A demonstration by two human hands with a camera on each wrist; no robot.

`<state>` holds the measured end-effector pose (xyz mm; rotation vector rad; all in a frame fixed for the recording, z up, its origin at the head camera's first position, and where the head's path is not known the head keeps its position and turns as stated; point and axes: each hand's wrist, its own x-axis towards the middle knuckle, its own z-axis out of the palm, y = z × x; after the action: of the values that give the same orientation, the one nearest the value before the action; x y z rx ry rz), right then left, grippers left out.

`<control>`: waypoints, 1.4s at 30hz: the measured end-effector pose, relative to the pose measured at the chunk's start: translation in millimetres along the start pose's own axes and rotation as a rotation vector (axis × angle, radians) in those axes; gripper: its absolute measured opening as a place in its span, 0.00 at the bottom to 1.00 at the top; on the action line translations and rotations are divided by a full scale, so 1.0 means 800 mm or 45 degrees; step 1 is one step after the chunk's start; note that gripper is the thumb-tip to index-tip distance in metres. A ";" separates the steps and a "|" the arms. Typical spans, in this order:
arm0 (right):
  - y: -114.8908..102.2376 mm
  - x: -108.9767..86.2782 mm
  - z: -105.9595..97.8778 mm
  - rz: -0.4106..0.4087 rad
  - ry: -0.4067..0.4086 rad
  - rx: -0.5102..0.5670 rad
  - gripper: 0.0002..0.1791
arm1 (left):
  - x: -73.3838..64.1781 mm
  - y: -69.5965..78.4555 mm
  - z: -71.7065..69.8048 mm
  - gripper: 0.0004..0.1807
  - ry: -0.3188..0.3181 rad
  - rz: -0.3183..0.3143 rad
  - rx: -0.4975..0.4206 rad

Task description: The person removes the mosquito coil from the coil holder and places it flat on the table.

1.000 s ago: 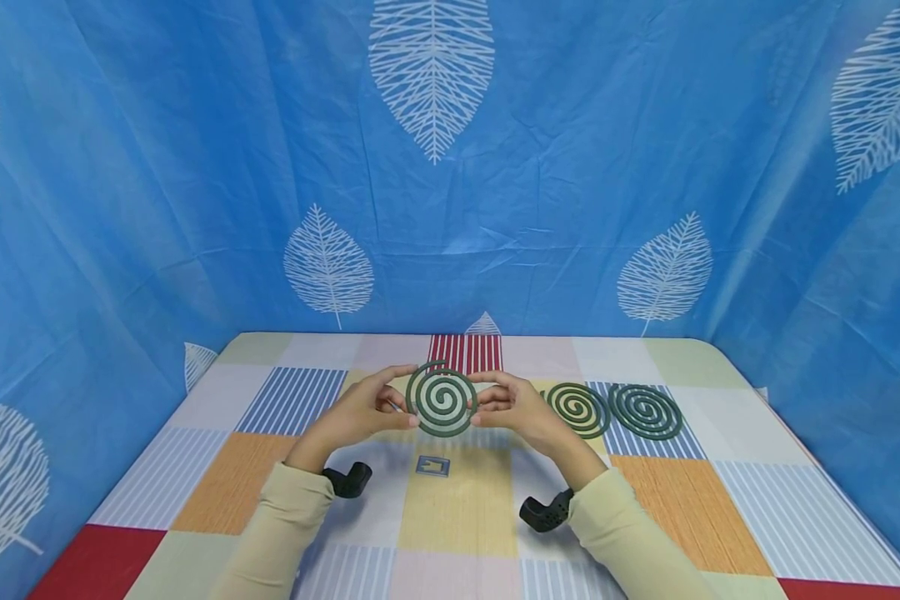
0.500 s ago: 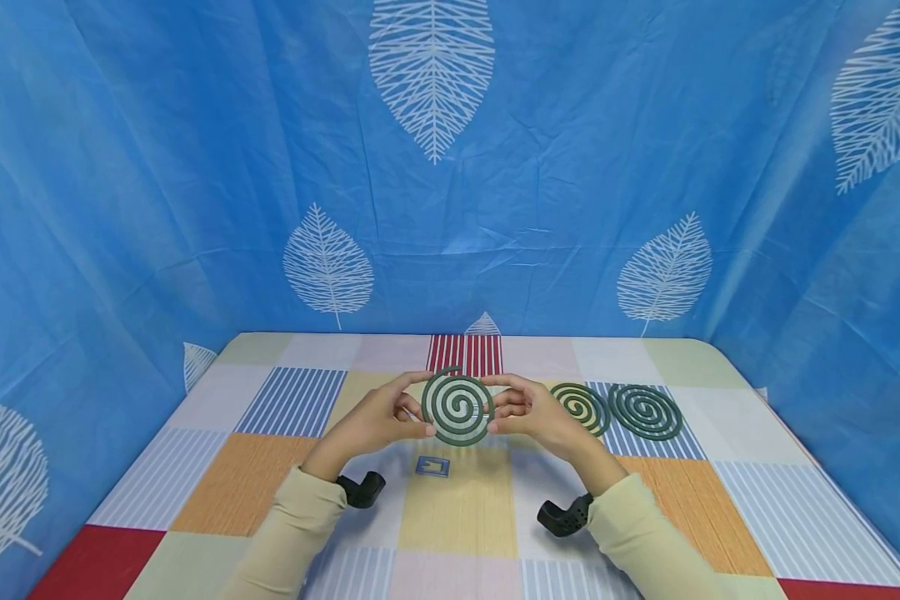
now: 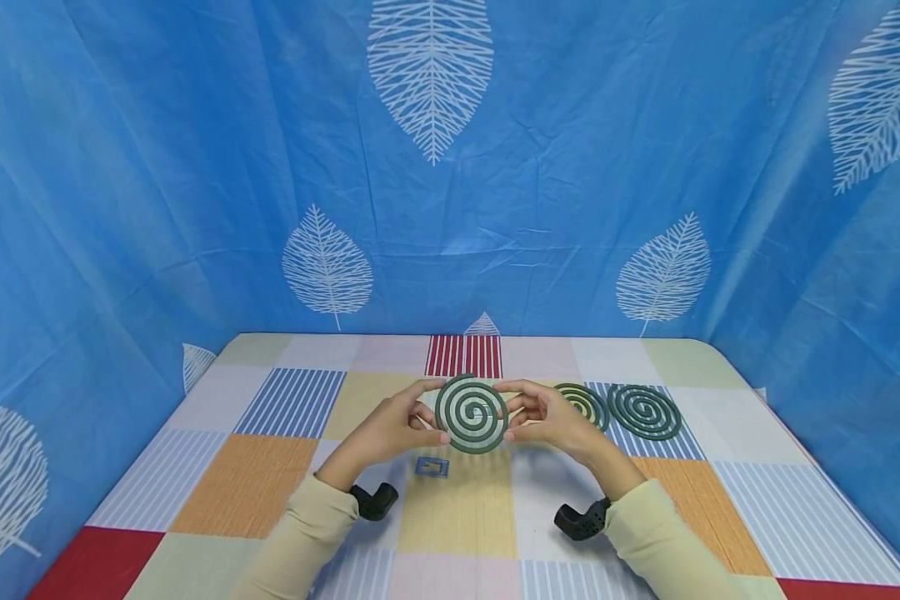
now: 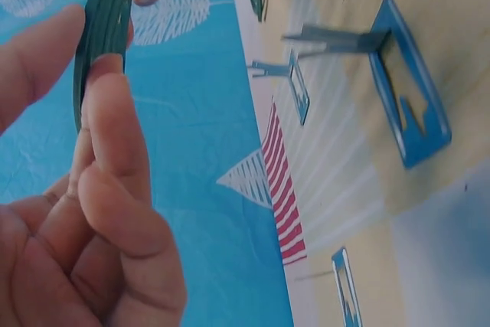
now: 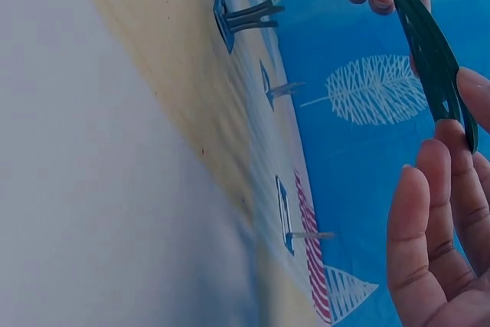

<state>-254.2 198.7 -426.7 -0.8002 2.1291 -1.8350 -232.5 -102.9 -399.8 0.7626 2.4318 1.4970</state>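
Observation:
A green mosquito coil (image 3: pixel 471 414) is up off the table, its flat spiral face toward the head camera. My left hand (image 3: pixel 400 427) pinches its left rim between thumb and fingers. Opposite, my right hand (image 3: pixel 553 421) pinches the right rim the same way. Both wrist views show the coil edge-on, with the left thumb (image 4: pixel 46 59) and right fingertips (image 5: pixel 452 132) against it. Below the coil lies a small blue metal coil stand (image 3: pixel 432 467) with a raised prong. Another stand (image 4: pixel 298 89) shows behind it in the left wrist view.
Two more green coils lie at the right: one coil (image 3: pixel 579 392) partly behind my right hand, the other coil (image 3: pixel 645 412) beside it. A patchwork cloth (image 3: pixel 457 517) covers the table. A blue leaf-print curtain (image 3: pixel 450 208) rises behind and at both sides.
Both hands have shifted right and a little toward the person, carrying the coil between them. The right hand now hides more of the nearer coil. The blue stand has stayed put.

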 end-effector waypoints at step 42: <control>0.011 -0.055 -0.065 0.075 -0.163 -0.092 0.41 | 0.012 0.010 0.080 0.44 0.004 -0.105 -0.003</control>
<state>-245.9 266.7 -432.8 -0.8378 2.1256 -1.6405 -211.5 -45.3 -422.2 0.6515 2.4318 1.4708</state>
